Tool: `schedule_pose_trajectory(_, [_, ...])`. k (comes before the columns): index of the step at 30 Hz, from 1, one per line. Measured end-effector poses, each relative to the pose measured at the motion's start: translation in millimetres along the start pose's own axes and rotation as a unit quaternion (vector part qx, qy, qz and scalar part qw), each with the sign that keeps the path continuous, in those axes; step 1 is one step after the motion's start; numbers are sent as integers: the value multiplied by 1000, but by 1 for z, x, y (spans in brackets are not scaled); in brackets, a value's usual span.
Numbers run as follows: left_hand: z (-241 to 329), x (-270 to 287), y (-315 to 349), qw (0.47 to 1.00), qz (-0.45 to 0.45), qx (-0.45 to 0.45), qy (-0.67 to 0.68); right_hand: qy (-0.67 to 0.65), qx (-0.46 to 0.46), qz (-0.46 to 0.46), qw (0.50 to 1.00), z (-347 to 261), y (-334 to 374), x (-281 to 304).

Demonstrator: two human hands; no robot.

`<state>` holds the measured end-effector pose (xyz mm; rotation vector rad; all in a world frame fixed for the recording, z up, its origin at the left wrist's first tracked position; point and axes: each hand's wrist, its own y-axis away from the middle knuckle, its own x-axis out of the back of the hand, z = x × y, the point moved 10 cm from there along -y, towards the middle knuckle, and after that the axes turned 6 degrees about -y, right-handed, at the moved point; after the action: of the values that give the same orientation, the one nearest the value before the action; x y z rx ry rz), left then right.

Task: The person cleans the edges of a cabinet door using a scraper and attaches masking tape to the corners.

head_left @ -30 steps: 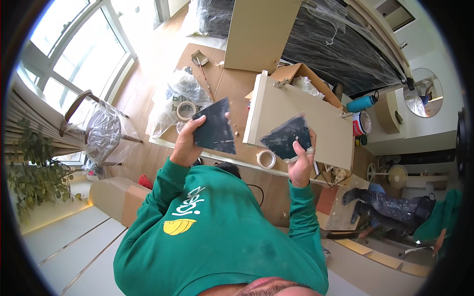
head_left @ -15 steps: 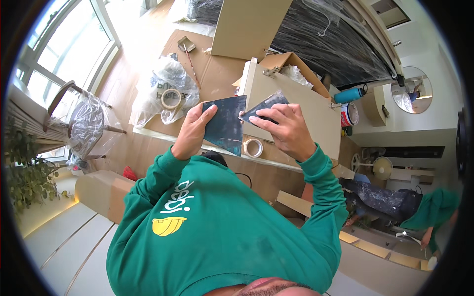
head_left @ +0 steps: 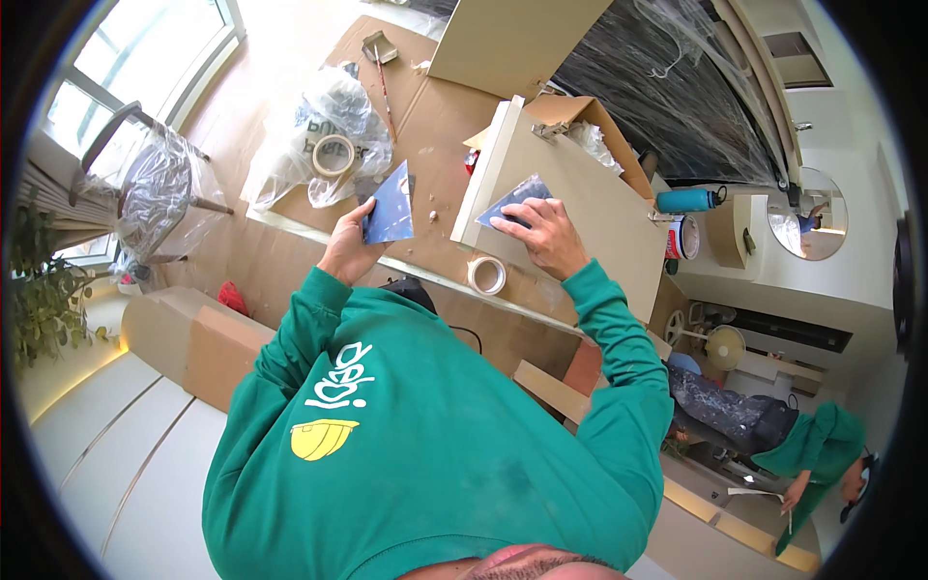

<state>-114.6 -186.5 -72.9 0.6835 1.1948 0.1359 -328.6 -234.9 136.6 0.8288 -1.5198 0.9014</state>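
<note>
My left hand [head_left: 352, 248] is closed on a flat, dark blue-grey filling blade [head_left: 390, 207], its thumb along one edge. To the right, my right hand [head_left: 553, 237] pinches a smaller, similar filling blade [head_left: 520, 198] with a smeared face, its fingers bent over the near side. The two blades are apart, with a gap between them. Beneath the right hand lies a beige cabinet door [head_left: 604, 227] with metal hinges. A roll of masking tape [head_left: 486, 275] sits on the cardboard at the door's near left corner.
A second tape roll [head_left: 333, 155] rests on a crumpled plastic bag [head_left: 309, 126]. Beyond are a thin brush [head_left: 385, 92], an upright beige panel [head_left: 512, 43] and an open carton [head_left: 609, 121]. A blue bottle [head_left: 684, 200] stands right. Another person [head_left: 807, 445] bends at the lower right.
My hands have moved apart, so the blades no longer meet. The left blade has turned and gone left and down; the right hand has shifted slightly. The view has turned a little.
</note>
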Motion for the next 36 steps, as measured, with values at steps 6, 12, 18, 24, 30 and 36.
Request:
schedule_pose_trajectory(6, [-30, -5, 14, 997, -57, 29, 41, 1, 37, -30, 999, 4, -5, -22])
schedule_pose_trajectory(12, [-15, 3, 17, 999, -24, -1, 49, -2, 52, -27, 998, 3, -6, -32])
schedule_pose_trajectory(18, [-6, 11, 15, 998, -26, -20, 60, -13, 64, -47, 997, 3, -8, -26])
schedule_pose_trajectory(24, [-34, -12, 19, 990, -54, 82, 102, -23, 59, -40, 997, -5, -11, -25])
schedule_pose_trajectory(30, [-55, -35, 20, 985, -68, 131, 85, -17, 61, -48, 997, -9, -3, -29])
schedule_pose_trajectory(36, [-44, -43, 21, 987, -75, 122, 73, -14, 63, -44, 997, -15, -5, -31])
